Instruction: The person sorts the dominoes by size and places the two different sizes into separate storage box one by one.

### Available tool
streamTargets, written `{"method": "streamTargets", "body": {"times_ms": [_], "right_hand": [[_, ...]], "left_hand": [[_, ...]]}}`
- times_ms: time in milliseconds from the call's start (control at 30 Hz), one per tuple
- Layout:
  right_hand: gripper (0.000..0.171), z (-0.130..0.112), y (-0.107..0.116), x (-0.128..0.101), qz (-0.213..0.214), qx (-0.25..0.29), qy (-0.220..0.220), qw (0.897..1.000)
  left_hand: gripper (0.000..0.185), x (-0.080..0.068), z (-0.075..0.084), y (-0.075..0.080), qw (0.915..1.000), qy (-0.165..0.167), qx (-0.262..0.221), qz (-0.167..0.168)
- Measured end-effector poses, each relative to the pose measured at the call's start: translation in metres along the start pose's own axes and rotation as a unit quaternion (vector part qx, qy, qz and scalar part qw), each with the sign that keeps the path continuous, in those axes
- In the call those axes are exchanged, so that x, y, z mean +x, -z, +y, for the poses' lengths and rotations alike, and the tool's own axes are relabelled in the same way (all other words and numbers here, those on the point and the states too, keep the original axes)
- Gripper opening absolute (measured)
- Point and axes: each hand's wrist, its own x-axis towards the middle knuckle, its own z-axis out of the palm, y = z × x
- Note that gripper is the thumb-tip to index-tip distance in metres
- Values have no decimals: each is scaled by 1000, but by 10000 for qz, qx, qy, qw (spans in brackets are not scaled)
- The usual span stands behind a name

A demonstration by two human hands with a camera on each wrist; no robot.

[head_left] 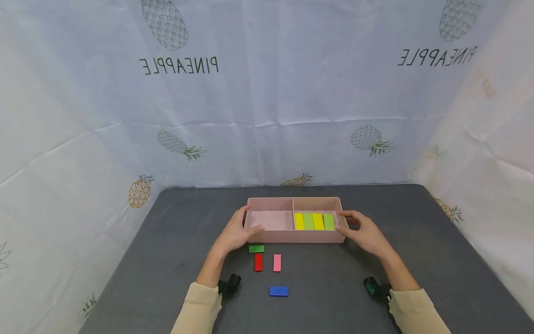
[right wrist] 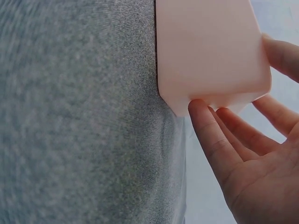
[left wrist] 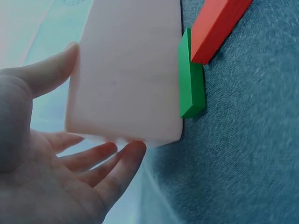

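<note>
A pink two-compartment box sits on the dark table between my hands. My left hand holds its left end, thumb at the front rim and fingers against the end wall. At the other end my right hand grips likewise, its fingertips touching the end wall. Several yellow and light-green blocks lie side by side in the right compartment; the left compartment shows a bare floor. Close to the box's front lies a green block, with a red block nearest it.
A pink block and a blue block lie on the grey tabletop in front of the box. Behind the table hangs a white pineapple-print cloth. Black wrist devices are worn on both wrists.
</note>
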Motion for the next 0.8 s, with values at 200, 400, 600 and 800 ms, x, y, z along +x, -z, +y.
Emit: {"method": "streamTargets", "body": {"times_ms": [200,400,600,800], "right_hand": [[69,-1,-1,1,-47,-1,-22,10000],[69,1,-3,0,-33,61,-112,9999],[68,4,-3,1,-18,63,-106,9999],[70,2,-1,3,-60,92,-132,9999]], "left_hand": [[86,-3,4,4,9996,-17,276,-24],[73,-10,10,11,9980,-104,609,105],[61,-17,17,15,9915,-272,1248,249],[53,-24,27,18,9778,-523,1984,436]]}}
